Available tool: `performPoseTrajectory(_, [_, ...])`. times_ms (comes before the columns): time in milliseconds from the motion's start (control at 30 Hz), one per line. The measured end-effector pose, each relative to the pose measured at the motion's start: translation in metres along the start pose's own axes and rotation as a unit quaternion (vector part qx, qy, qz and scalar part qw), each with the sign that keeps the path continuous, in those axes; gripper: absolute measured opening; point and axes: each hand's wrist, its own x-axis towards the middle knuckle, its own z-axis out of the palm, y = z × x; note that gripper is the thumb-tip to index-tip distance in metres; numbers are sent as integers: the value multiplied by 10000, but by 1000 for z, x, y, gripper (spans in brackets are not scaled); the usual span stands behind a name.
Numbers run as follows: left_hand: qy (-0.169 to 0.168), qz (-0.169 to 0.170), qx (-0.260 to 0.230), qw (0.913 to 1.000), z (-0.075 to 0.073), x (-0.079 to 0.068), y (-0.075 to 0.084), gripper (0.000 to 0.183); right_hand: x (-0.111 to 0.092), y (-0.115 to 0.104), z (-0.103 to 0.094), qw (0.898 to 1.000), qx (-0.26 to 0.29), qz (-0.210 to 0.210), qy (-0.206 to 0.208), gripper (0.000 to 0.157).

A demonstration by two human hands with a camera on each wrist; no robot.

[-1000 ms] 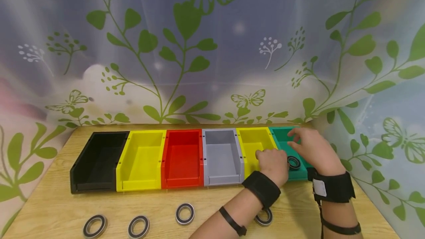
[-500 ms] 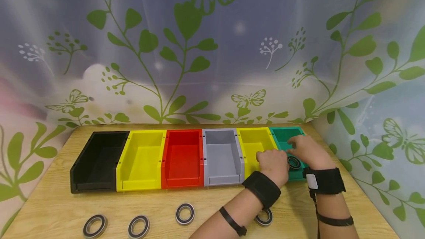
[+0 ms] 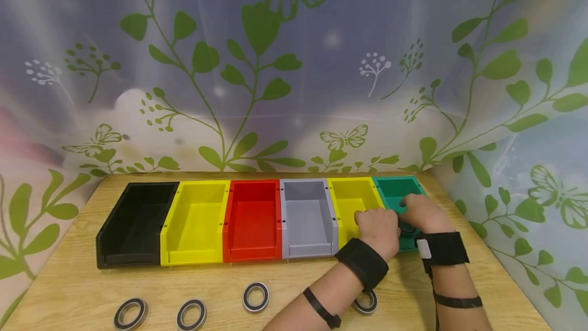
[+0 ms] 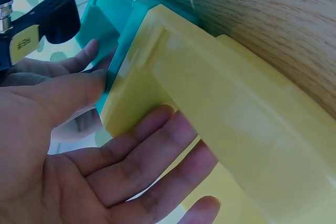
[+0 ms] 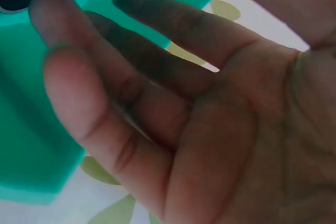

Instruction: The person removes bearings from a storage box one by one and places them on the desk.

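My left hand [image 3: 378,231] grips the shared wall of the right-hand yellow bin [image 3: 351,188] and the green bin [image 3: 397,186]. In the left wrist view its thumb lies against the green side while the fingers reach inside the yellow bin. Over the green bin is my right hand [image 3: 427,213], fingers loosely bent and pointing down into it. A black-sealed ball bearing [image 5: 13,1] lies in that bin, mostly covered by the hands in the head view. One right fingertip overlaps the bearing's edge in the right wrist view; whether it touches cannot be told.
Grey [image 3: 308,218], red [image 3: 253,218], yellow [image 3: 198,218] and black [image 3: 138,223] bins continue the row leftward. Loose bearings [image 3: 255,297] lie in front on the wooden table [image 3: 220,280]; one [image 3: 366,302] is partly under my left forearm. A patterned curtain [image 3: 294,91] stands behind.
My right hand has come down and leftward into the green bin, covering more of the bearing there. The left hand stays on the bin wall.
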Motion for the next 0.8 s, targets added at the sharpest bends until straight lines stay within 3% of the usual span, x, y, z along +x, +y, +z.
performPoseTrajectory(400, [-71, 110, -39, 9999, -2, -1, -2, 30, 6, 2, 8, 9994, -69, 248, -229, 35])
performPoseTrajectory(600, [-25, 126, -70, 9999, -2, -1, -2, 30, 4, 2, 11, 9993, -105, 295, -216, 8])
performPoseTrajectory(733, [-85, 101, -39, 9999, -3, -1, -2, 29, 2, 2, 11, 9990, -144, 399, -173, 19])
performPoseTrajectory(800, [-117, 95, -42, 9999, -3, -1, -2, 28, 3, 2, 11, 9986, -175, 466, -154, 16])
